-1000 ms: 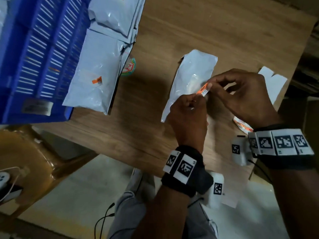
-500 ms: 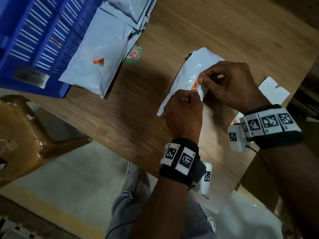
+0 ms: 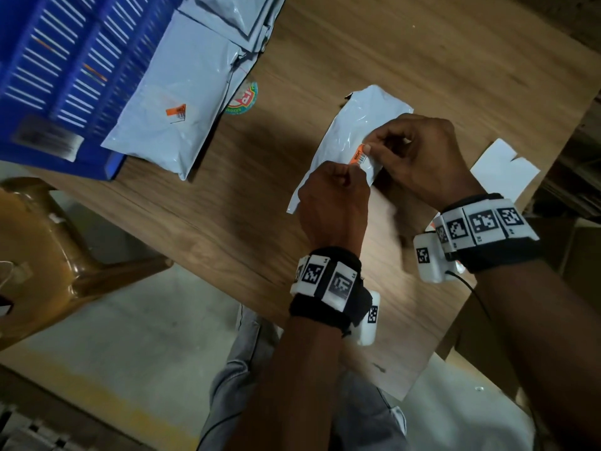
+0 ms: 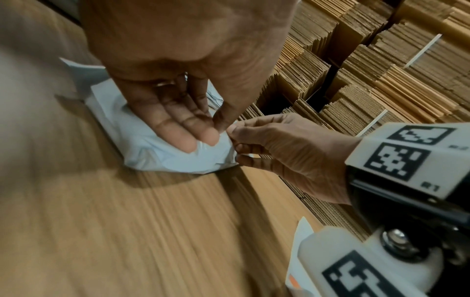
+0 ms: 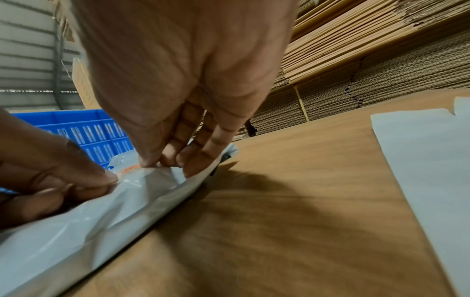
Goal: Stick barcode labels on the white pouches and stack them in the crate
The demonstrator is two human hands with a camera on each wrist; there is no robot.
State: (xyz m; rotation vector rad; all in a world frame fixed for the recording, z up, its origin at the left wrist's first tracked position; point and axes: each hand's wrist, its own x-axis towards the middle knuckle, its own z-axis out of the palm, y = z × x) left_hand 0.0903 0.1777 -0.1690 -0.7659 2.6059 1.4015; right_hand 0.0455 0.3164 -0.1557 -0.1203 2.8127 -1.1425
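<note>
Both hands' grip pinches the barcode label (image 3: pixel 360 156) onto the white pouch (image 3: pixel 353 125); blue crate (image 3: pixel 58 60) beside.

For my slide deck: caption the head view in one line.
Both hands press an orange barcode label onto a white pouch on the wooden table.

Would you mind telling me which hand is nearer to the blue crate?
Left. The left hand is at the pouch's near end, on the side toward the blue crate; the right hand is on the pouch's far side from it.
</note>
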